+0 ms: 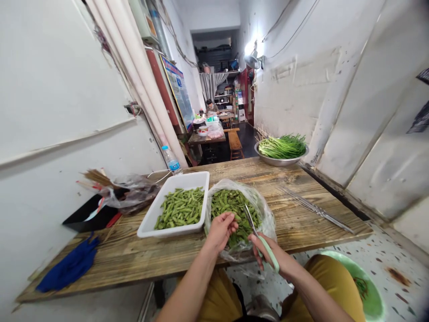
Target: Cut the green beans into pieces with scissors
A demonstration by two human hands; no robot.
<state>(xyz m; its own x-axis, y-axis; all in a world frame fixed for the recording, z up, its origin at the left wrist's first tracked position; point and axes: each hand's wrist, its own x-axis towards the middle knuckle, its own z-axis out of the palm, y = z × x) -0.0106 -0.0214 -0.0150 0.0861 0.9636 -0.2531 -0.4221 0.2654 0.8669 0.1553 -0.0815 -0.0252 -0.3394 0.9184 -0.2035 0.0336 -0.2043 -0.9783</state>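
Note:
My left hand [220, 230] is over a clear plastic bag [264, 210] of green pods, fingers pinched on a single green soybean pod [237, 217]. In my right hand [264, 250] is a pair of scissors [272, 256] with pale green handles, its metal blades pointing up and away over the bag. The blades are apart from the pod in my left hand. Loose pods [231, 201] fill the open bag. Left of it stands a white tray [145, 226] holding many pods [182, 205].
Metal skewers [320, 211] lie at the right of the wooden table [134, 257]. A steel bowl [283, 161] of green stalks stands behind. On the left are a blue cloth [69, 268], a black box [83, 217] and a water bottle [172, 162]. A green basin [372, 290] sits below right.

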